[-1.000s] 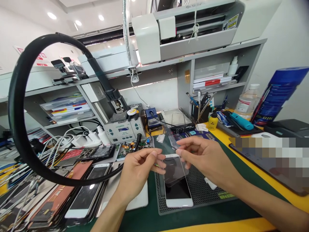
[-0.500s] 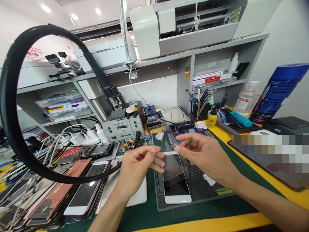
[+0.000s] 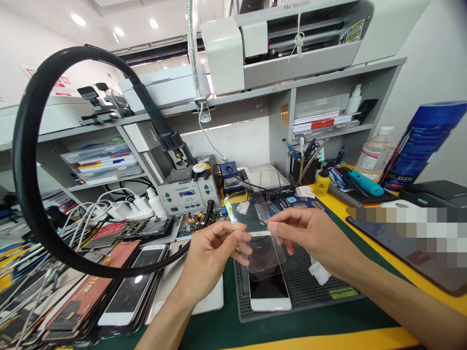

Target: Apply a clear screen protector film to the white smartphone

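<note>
The left hand (image 3: 209, 255) and right hand (image 3: 310, 233) are pinching a clear sheet (image 3: 261, 260) by opposite sides, over a white phone (image 3: 270, 289) lying on a black mat (image 3: 306, 291) near the worktop's (image 3: 310, 340) front edge. A white scrap (image 3: 321, 273) is lying beside the right wrist; a black hose (image 3: 26, 160) is looping behind the left hand, crossing stacked phones (image 3: 127, 299).

Clear sheet (image 3: 263, 257) hangs above 1 flat-lying, white-framed phone (image 3: 270, 289).
</note>
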